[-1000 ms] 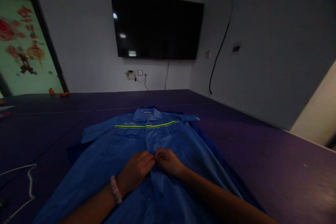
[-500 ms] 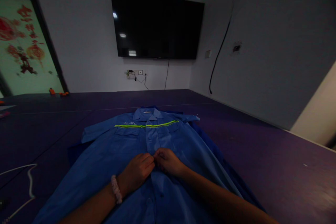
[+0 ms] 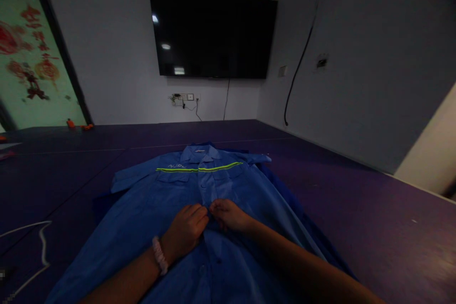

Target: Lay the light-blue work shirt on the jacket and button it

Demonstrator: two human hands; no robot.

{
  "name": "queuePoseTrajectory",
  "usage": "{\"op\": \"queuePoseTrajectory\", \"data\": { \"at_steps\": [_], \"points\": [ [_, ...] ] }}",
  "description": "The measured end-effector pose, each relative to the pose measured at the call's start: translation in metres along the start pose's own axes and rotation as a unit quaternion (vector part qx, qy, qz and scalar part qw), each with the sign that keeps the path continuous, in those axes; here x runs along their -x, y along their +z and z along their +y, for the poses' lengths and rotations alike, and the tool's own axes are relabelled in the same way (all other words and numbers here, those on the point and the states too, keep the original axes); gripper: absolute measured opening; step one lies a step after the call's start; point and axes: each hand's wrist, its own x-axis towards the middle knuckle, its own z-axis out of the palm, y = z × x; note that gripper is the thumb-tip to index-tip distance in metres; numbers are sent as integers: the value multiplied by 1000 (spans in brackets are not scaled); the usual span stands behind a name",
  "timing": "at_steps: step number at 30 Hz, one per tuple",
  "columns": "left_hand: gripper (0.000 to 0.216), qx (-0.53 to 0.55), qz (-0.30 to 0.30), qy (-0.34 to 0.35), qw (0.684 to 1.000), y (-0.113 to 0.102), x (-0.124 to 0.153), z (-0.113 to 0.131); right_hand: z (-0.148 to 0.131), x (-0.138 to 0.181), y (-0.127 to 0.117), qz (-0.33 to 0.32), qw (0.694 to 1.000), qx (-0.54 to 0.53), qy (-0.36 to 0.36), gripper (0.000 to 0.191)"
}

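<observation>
A blue work shirt [image 3: 149, 209] with a yellow-green reflective stripe across the chest lies flat, front up, on a dark purple surface [image 3: 374, 209], collar at the far end. Both my hands meet at the shirt's middle button strip. My left hand [image 3: 185, 229], with a pink band on the wrist, has its fingers curled and pinched on the strip's edge. My right hand [image 3: 228, 215] pinches the strip from the other side, fingertips touching the left ones. What sits between the fingertips is too small to see.
A dark blue garment [image 3: 285, 194] shows under the shirt's right edge. A white cord [image 3: 37, 242] lies at the left. A black screen [image 3: 213, 33] hangs on the far wall above sockets [image 3: 183, 99]. A black cable [image 3: 302, 52] runs down the right wall.
Both hands have stayed together at the button strip with only slight finger shifts. The view has tilted a little.
</observation>
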Motion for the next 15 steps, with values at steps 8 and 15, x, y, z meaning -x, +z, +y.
{"op": "queuePoseTrajectory", "data": {
  "at_steps": [8, 15],
  "points": [
    [22, 70, 48, -21, 996, -2, 2, 0, 3, 0, -4, -24, 999, -33, -19, 24],
    [20, 69, 58, -21, 996, -2, 1, -1, 9, 2, -1, 22, 998, -27, -60, 24]
  ]
}}
